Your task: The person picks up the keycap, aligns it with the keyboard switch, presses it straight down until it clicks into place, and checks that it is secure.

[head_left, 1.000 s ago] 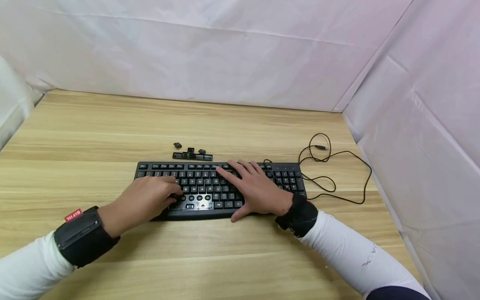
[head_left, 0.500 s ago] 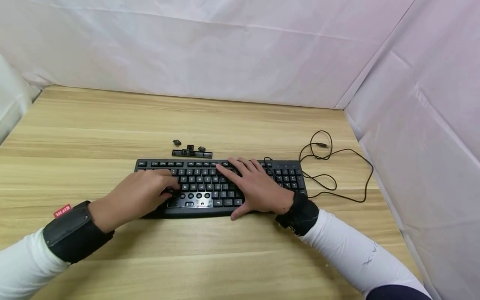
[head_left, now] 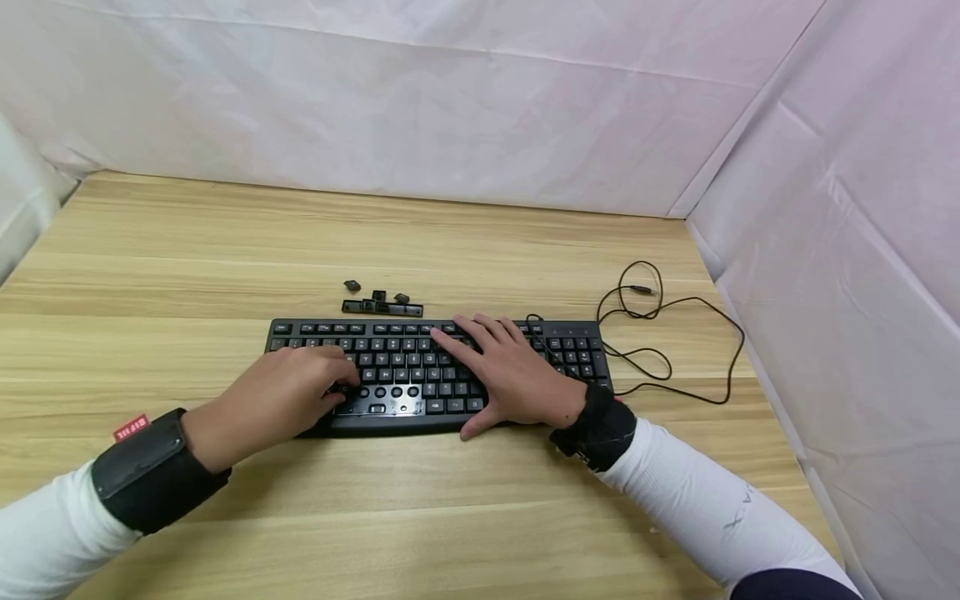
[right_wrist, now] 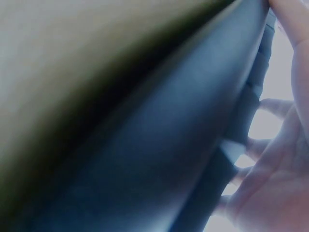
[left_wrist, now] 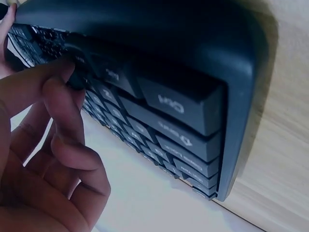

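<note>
My right hand point(head_left: 517, 379) spreads wide on the board point(head_left: 390, 428), gripping nothing, likely to steady it mid-scene. My left hand point(head_left: 281, 392) seems to pinch a key point(left_wrist: 77, 81). Loose keys point(head_left: 392, 309) lie past the far edge, maybe out of the way.

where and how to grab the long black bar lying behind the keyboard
The long black bar is probably best pinched at its right end, from above: it lies flat, narrow front to back, and that tip juts past the loose keycaps behind it.
</note>
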`<control>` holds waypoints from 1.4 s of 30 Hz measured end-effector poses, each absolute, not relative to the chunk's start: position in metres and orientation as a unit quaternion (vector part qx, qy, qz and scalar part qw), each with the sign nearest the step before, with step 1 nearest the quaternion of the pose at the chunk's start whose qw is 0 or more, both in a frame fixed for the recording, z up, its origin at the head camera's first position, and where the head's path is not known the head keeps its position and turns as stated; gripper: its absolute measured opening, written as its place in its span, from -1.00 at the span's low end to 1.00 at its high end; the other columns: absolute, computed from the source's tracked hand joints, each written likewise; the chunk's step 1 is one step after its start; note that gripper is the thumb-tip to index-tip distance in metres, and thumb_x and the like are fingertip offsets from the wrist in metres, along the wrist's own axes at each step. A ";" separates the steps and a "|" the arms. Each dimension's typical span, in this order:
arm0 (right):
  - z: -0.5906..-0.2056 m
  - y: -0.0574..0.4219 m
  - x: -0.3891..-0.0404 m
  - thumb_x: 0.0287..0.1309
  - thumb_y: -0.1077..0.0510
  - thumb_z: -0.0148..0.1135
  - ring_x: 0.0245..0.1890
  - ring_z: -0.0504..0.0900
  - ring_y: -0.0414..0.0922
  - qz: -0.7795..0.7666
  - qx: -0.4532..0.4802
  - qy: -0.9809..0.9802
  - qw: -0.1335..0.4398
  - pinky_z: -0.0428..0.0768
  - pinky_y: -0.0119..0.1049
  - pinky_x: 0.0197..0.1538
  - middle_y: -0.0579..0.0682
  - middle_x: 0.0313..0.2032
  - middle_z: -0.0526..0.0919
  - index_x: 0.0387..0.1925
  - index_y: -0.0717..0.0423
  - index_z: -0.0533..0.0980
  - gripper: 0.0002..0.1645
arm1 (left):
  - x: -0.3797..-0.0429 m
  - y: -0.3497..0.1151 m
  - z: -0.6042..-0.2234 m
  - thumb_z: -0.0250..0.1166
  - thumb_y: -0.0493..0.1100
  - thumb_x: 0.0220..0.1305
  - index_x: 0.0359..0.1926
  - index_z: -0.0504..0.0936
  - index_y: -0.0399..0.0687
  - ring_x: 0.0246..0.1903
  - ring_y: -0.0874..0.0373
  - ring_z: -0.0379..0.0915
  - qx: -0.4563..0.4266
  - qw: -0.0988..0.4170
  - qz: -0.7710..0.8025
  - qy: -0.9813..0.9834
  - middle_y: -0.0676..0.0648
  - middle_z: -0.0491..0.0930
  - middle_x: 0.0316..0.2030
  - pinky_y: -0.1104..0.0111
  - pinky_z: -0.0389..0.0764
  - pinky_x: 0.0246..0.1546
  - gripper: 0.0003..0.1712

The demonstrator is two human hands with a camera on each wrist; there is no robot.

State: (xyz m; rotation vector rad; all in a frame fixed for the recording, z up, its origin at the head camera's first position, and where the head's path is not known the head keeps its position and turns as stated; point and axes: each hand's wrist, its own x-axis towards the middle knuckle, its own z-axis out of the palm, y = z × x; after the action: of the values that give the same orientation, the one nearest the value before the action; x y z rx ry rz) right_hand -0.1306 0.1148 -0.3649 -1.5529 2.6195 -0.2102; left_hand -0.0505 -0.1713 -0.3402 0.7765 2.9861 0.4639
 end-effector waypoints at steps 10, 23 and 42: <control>-0.365 0.116 -0.131 -0.45 -0.64 0.20 0.33 -0.03 0.20 -0.068 -0.509 0.857 0.045 0.07 0.28 0.27 0.26 0.40 0.02 0.48 -0.05 -0.13 0.51 | -0.048 -0.169 -0.345 0.47 -0.34 -0.15 -0.37 0.72 -0.03 -0.41 0.13 0.58 0.256 -0.016 0.132 0.958 0.01 0.65 -0.38 0.19 0.65 -0.46 -0.77; -0.367 0.118 -0.132 -0.45 -0.64 0.20 0.33 -0.04 0.19 -0.071 -0.512 0.855 0.044 0.08 0.27 0.26 0.27 0.39 0.02 0.48 -0.04 -0.13 0.51 | -0.049 -0.167 -0.350 0.48 -0.38 -0.18 -0.41 0.75 -0.06 -0.54 0.20 0.50 0.278 -0.027 0.127 0.952 0.04 0.56 -0.53 0.29 0.61 -0.59 -0.78; -0.365 0.107 -0.133 -0.66 -0.67 0.27 0.27 0.07 0.11 -0.036 -0.490 0.870 0.049 0.18 0.15 0.22 0.20 0.36 0.10 0.47 0.07 -0.14 0.68 | -0.114 -0.183 -0.324 0.42 -0.21 0.00 -0.31 0.72 -0.12 -0.54 0.14 0.53 0.246 -0.074 0.113 0.960 -0.10 0.70 -0.39 0.24 0.59 -0.65 -0.83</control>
State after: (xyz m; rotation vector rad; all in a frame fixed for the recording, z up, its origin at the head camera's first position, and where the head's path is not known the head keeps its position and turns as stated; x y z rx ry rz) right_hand -0.1328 0.1072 -0.3650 -1.4921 2.6513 -0.1096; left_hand -0.1137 -0.1827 -0.3242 0.8128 3.1651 0.3717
